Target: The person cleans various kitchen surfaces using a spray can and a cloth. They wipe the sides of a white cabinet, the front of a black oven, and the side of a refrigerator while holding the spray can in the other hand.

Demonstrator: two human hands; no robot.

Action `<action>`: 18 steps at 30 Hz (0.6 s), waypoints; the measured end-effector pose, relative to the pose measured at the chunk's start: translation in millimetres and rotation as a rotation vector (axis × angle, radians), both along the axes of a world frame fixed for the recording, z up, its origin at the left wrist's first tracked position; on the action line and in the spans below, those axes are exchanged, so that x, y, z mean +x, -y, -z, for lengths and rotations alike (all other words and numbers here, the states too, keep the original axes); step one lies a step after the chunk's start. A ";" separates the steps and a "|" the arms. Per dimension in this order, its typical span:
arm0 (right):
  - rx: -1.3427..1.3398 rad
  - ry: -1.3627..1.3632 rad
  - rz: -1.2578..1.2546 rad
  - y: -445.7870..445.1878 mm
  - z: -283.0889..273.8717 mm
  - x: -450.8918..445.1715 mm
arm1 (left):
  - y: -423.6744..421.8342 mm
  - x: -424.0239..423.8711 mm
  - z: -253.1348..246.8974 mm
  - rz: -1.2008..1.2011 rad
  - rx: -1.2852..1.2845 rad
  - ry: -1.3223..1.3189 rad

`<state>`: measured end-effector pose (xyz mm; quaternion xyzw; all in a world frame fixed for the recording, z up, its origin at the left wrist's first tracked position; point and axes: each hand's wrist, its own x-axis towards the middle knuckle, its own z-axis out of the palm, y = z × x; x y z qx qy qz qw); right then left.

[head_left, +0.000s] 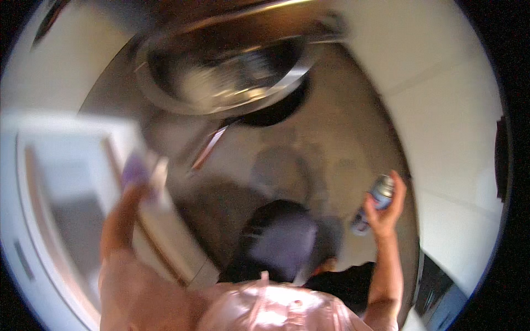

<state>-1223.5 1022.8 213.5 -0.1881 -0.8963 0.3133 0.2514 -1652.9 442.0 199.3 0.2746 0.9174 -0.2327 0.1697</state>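
Observation:
My right hand (387,209) is wrapped around an aerosol spray can (381,194). The can has a metallic top and a blue label, and its lower end tilts toward my body. On the other side, my left hand (138,188) is blurred by motion, with what looks like a purple cloth (136,167) in it. That hand overlaps a white-framed window or door (124,136) in the picture; whether it touches the frame I cannot tell. Shiny pink clothing (285,308) covers my front at the bottom.
Ahead stands a large round object with a shiny metal rim (285,82), too blurred to name, below a brown panel (265,25). A thin reddish strip (209,149) lies near it. Pale walls (451,107) border the brown floor (348,124). A dark rounded shape (281,244) is close to my body.

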 end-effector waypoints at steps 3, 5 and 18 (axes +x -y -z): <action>-0.161 -0.201 0.374 -11.5 -0.8 7.6 | -8.0 50.6 75.2 -0.084 0.033 0.281; 0.035 -0.295 0.487 -26.6 -1.7 19.9 | -17.4 96.9 125.5 -0.218 0.032 0.470; 0.354 -0.425 0.784 9.9 39.6 41.7 | -161.3 85.7 117.1 -1.112 1.537 1.362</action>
